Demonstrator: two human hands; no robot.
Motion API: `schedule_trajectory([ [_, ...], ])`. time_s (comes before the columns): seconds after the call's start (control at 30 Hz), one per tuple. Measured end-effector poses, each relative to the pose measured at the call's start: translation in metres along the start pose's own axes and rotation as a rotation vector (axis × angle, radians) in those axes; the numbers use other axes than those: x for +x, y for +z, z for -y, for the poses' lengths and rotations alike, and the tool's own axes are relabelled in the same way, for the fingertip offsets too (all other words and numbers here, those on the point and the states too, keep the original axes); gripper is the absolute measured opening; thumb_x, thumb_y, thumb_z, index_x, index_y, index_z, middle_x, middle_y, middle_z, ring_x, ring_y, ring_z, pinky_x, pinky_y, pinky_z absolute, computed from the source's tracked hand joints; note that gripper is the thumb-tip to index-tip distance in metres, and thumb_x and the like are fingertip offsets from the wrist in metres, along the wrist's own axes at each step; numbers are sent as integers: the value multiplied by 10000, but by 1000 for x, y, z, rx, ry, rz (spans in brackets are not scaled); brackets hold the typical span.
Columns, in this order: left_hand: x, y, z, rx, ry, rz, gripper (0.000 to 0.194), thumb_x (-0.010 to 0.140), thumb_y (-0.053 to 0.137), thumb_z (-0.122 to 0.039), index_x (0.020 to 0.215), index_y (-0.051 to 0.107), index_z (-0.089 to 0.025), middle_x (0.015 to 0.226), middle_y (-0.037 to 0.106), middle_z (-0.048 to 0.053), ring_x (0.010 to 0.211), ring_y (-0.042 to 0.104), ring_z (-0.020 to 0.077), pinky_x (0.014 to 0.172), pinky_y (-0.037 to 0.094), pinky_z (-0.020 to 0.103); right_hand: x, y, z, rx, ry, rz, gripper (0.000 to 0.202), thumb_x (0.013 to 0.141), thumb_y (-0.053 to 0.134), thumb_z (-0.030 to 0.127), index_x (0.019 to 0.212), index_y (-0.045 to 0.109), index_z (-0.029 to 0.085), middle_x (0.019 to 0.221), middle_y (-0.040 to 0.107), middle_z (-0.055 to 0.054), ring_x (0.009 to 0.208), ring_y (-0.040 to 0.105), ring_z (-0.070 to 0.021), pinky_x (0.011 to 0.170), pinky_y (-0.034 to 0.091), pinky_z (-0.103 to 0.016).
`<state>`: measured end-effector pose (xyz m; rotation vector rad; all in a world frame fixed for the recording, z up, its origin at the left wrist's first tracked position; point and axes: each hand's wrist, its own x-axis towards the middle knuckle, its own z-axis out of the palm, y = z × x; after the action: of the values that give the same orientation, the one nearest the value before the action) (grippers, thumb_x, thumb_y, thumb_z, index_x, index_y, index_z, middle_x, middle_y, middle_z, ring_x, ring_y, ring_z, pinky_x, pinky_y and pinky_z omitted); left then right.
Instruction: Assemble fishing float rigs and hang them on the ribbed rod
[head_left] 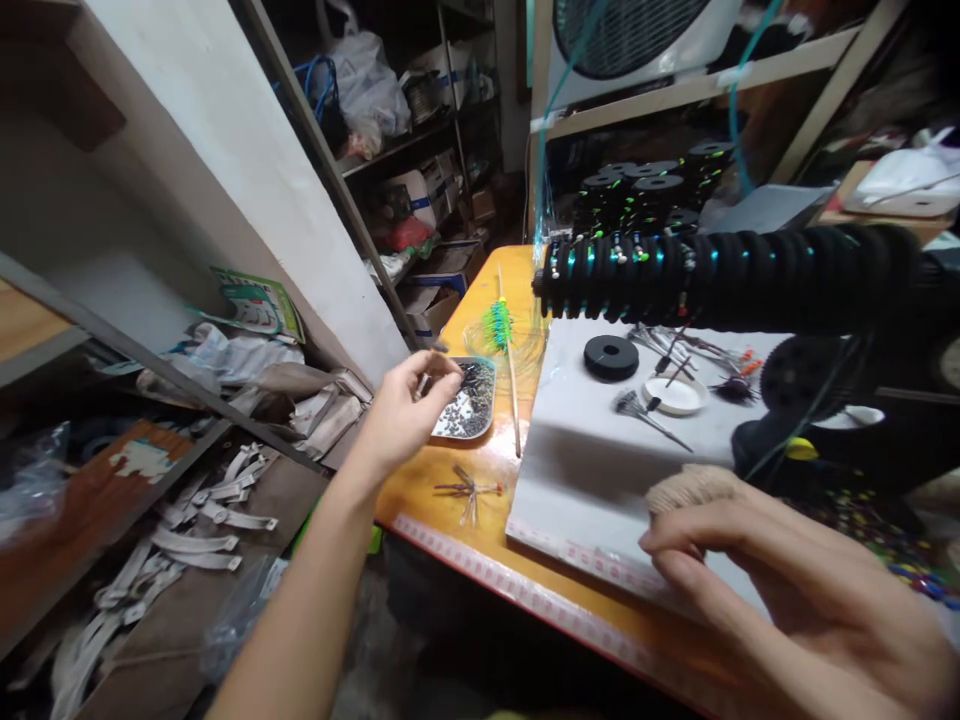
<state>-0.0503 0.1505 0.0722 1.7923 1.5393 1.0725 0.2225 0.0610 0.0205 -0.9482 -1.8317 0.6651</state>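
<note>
Small dark pieces are being pinched from a shallow tray [471,400] by the left hand [401,410], fingertips closed over its near-left rim. The right hand [780,590] lies loosely curled, grasping nothing, on the white board [585,480] right of the tray. The tray is seen nearly full; a row of black spools [720,280] above the board is already loaded.

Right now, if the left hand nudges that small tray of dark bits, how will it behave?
The small tray looks shallow and light, so it would probably slide easily on the smooth orange table. Its loose dark bits would likely shift or spill if tipped. The left hand pinches at its rim.
</note>
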Motion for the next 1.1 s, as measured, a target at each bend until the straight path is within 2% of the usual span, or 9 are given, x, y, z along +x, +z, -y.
schedule_trajectory([
  [0.13,39,-5,41,294,-72,173,56,711,678,-213,694,714,-174,611,616,12,632,550,186,649,401,301,0,-1,-1,-30,-5,90,49,873,646,213,911,667,237,912,661,-67,833,646,-212,653,531,-267],
  [0.33,57,9,49,486,-54,311,118,657,652,-172,545,664,-204,515,575,-9,558,521,167,613,361,291,1,-4,-2,-40,3,104,38,887,631,220,910,655,237,914,655,-66,831,641,-206,659,525,-264],
  [0.47,53,7,43,513,-47,281,154,606,638,-135,482,583,-207,469,514,-27,525,474,151,580,340,286,2,-3,4,-61,6,159,65,930,573,207,879,602,234,842,622,-34,739,614,-161,598,486,-241],
  [0.6,22,3,15,440,-24,93,38,669,616,-155,678,644,-178,667,616,3,651,540,154,630,387,263,5,-2,12,-98,-22,208,117,938,560,165,845,577,235,743,560,4,626,551,-118,530,420,-230],
  [0.7,-23,13,-10,283,-39,21,78,771,600,-248,773,634,-178,694,617,-7,582,495,119,545,377,228,8,-1,17,-97,-84,195,115,895,617,142,858,641,248,690,532,15,606,519,-118,511,384,-235],
  [0.8,-74,38,-25,-357,-189,-6,116,750,730,-252,769,655,-166,710,659,12,605,536,103,565,422,196,10,1,22,-83,-108,153,157,870,640,111,872,689,260,636,493,29,568,476,-109,488,347,-232],
  [0.87,-100,59,-29,-675,-328,42,203,768,786,-318,900,731,-173,736,693,25,512,446,48,495,358,158,10,2,24,-65,-102,131,153,871,631,104,845,677,248,631,496,33,555,471,-98,478,343,-222],
  [1.0,-127,94,-34,-1167,-515,-28,253,683,885,-375,764,750,-177,714,713,22,400,312,-32,425,235,127,7,5,23,40,-39,145,161,886,583,102,782,561,222,673,545,35,583,500,-83,504,384,-192],
  [1.1,-133,110,-37,-1330,-574,-141,275,623,926,-330,695,722,-159,720,708,13,370,308,-57,413,177,121,2,6,20,102,7,190,176,878,565,86,785,499,221,709,554,30,641,525,-93,557,416,-202],
])
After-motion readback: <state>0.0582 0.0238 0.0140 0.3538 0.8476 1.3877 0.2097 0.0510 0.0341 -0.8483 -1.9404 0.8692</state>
